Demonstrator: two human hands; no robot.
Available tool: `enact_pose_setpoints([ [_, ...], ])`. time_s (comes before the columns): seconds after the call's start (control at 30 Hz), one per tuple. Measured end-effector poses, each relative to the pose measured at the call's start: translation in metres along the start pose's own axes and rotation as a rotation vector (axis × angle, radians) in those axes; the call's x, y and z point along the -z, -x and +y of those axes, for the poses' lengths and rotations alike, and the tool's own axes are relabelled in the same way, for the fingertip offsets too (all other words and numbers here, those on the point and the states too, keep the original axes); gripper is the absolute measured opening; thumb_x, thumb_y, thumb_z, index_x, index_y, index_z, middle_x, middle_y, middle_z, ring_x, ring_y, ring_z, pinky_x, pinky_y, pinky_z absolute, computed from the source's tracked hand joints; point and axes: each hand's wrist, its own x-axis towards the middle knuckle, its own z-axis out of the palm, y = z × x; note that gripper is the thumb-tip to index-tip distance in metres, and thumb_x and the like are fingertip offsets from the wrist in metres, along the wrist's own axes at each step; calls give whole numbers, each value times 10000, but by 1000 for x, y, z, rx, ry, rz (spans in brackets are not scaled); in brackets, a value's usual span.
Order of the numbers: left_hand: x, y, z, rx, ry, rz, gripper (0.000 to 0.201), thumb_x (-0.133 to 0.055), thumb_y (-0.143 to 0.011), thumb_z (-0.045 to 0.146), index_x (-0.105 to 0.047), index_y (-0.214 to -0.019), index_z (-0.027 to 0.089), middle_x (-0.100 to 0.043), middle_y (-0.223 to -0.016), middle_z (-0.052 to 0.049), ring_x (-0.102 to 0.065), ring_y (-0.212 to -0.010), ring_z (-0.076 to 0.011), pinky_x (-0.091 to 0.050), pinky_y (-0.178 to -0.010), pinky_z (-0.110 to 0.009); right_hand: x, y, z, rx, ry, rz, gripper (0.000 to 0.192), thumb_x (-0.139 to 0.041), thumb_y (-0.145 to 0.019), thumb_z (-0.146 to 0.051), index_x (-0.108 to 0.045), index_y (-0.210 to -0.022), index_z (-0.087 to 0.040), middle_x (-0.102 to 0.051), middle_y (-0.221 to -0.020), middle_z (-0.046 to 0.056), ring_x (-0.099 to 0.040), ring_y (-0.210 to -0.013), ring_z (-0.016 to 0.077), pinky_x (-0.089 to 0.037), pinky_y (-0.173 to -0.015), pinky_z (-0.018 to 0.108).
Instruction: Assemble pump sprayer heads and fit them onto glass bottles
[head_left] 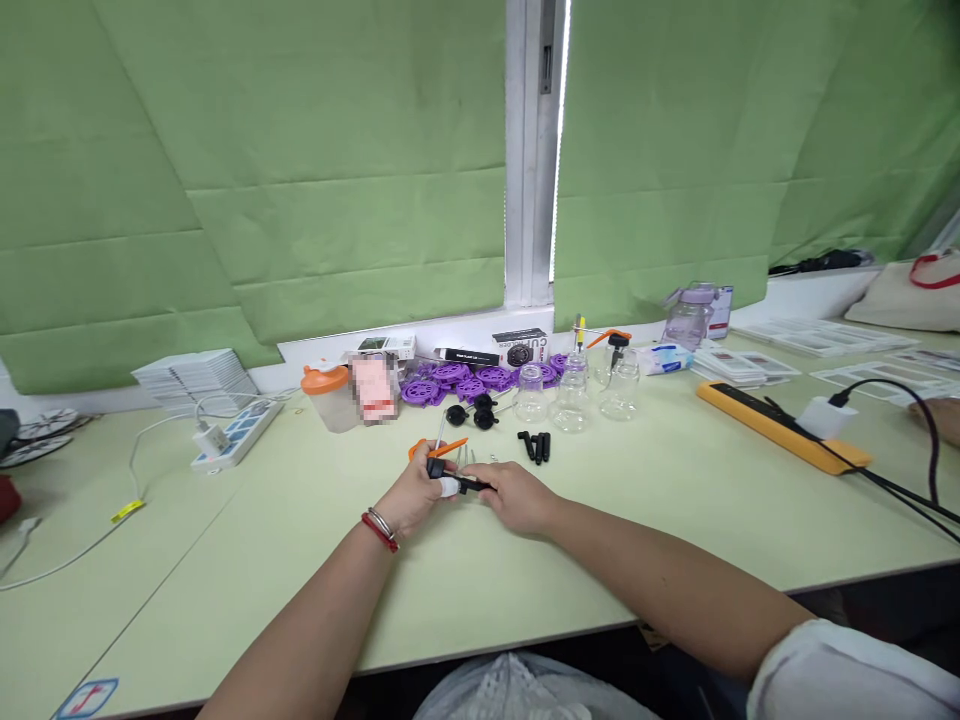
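My left hand [415,497] is closed around one end of a black plastic part [474,485]. A white patch shows by its fingers, and I cannot tell what it is. From the right, my right hand [519,496] pinches the part's other end. An orange strip-like piece [448,448] sticks out just beyond my left hand; whether it is joined to the black part is hidden. Thin metal pins stand or lie just past the fingers. Farther back are several round black pieces [484,417]. Short black handle-like pieces [535,446] lie to their right.
Clear glass or plastic vessels [571,408] stand behind, near purple round pieces [424,391] and a cup holder box [520,348]. An orange-lidded cup [330,402] is at back left. Power strips [238,437] lie left and, in orange [772,425], right, with cables.
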Motion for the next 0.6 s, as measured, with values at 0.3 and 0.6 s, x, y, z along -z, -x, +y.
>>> enact_pose_setpoints([
  [0.3, -8, 8, 3, -359, -32, 146, 463, -666, -680, 164, -366, -1025, 238, -373, -1352, -89, -506, -1115, -181, -458, -857, -305, -1, -3, -8, 149, -44, 64, 502, -412, -854, -106, -456, -1347, -196, -630, -941, 78, -559, -868, 176, -436, -818, 306],
  [0.6, -21, 16, 8, -544, -198, 177, 711, -742, -644, 199, -382, -1256, 237, -249, -1464, -114, -218, -1368, -264, -264, -1079, -372, -6, -3, -16, 53, -562, 38, 493, -441, -866, -189, -424, -1358, -191, -504, -637, -34, -502, -581, 103, -433, -614, 260],
])
